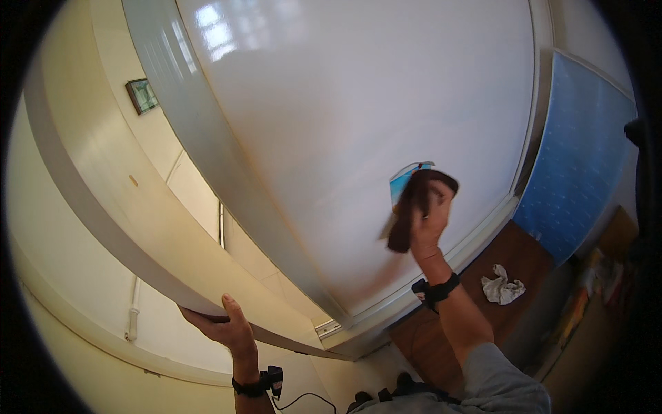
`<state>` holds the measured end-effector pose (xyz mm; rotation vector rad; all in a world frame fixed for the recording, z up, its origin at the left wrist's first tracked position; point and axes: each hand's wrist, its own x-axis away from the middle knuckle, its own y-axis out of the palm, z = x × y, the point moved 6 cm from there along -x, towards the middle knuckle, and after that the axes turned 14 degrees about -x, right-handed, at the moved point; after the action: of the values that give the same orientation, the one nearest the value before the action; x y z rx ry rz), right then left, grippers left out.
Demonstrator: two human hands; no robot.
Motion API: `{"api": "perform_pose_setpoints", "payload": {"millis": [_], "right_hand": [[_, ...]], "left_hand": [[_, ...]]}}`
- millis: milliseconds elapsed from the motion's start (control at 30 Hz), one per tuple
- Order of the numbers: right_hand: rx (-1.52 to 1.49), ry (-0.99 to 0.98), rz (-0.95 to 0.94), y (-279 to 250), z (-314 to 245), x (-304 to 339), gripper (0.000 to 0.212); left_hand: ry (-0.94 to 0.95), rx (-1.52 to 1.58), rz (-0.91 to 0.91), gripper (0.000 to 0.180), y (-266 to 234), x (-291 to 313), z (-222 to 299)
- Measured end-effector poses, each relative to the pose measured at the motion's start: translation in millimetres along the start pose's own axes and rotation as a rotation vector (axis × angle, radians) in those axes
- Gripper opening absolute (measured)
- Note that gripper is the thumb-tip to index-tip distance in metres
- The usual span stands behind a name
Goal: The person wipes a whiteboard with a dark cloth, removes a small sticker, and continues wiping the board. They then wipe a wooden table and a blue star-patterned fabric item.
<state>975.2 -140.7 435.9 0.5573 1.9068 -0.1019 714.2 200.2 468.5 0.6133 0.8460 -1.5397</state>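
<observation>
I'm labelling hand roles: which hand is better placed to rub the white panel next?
Probably the right hand: it holds a dark cloth over the panel, while the left hand touches the cream frame.

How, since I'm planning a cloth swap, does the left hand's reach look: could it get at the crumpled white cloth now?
Probably not: the left hand holds the edge of the cream panel, while the crumpled white cloth lies at lower right, beyond the right forearm.
</observation>
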Motion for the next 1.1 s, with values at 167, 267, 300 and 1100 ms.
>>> {"api": "perform_pose_setpoints", "payload": {"millis": [167, 267, 300, 1100], "right_hand": [[0.001, 0.152, 0.087, -8.8, 33.6, 36.3, 0.037], [0.038, 0.087, -0.067, 9.0, 11.1, 78.0, 0.052], [-0.01, 0.079, -0.178, 16.3, -1.6, 95.3, 0.056], [-0.07, 0.272, -0.071, -36.1, 45.8, -39.2, 0.025]], "left_hand": [[-0.03, -0.008, 0.012, 0.083, 0.1, 1.2, -3.1], [-0.01, -0.018, 0.017, 0.083, 0.3, 1.0, -1.6], [-0.015, -0.024, 0.017, 0.082, 0.6, 0.8, -1.2], [-0.027, 0.026, 0.034, 0.078, 0.7, 1.3, 1.2]]}}
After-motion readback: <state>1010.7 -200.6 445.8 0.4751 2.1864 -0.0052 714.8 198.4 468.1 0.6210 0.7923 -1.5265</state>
